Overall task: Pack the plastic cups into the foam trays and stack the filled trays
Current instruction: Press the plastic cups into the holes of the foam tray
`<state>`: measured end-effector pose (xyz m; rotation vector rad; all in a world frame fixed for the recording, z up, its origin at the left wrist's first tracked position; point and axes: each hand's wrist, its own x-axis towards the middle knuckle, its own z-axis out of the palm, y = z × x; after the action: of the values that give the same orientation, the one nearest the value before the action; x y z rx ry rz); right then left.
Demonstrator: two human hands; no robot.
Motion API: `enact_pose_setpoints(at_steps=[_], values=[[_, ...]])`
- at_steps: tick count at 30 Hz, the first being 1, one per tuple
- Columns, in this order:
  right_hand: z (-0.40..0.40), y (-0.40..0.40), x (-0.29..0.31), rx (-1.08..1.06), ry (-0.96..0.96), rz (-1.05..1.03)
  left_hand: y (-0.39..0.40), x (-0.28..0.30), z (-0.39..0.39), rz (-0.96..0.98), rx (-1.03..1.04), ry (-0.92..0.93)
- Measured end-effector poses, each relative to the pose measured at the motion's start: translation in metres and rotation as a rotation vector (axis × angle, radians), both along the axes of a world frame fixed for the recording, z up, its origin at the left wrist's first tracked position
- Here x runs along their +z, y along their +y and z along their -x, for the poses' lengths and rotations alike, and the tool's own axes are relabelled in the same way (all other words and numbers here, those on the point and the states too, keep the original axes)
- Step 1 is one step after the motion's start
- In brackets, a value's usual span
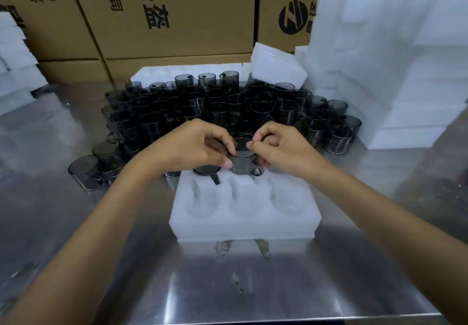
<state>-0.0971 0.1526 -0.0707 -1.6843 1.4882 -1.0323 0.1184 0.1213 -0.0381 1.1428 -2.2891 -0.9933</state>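
A smoky grey plastic cup (242,161) with a small loop handle on its right side is held upright over the far row of a white foam tray (244,219), at the middle pocket of that row; whether its base already sits in the pocket cannot be told. The left hand (192,144) pinches the cup's left rim and wall, thumb in front and fingers curled over the top. The right hand (281,147) pinches the rim from the right, forefinger and thumb closed on the edge, the other fingers curled. Just left of the held cup, a second cup (206,170) sits low in the far-left pocket of the tray, its handle pointing toward the person. The three near pockets of the tray show only bare foam. The tray lies flat on a shiny metal table (228,286). Beyond the hands stands a dense crowd of loose cups (228,104) of the same dark tint, most upright, a few at the left edge tipped on their sides. Behind them lies another foam piece (177,72), and at the right rises a tall stack of foam trays (395,71). More white foam (15,58) is piled at the far left. Brown cardboard boxes (177,13) printed with black characters form the backdrop.
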Motion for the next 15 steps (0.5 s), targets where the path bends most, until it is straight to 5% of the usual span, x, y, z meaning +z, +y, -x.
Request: enact_pose_setpoints(at_steps=[15], values=[[-0.006, 0.009, -0.017, -0.027, 0.064, 0.074, 0.016, -0.03, -0.001, 0.115, 0.099, 0.151]])
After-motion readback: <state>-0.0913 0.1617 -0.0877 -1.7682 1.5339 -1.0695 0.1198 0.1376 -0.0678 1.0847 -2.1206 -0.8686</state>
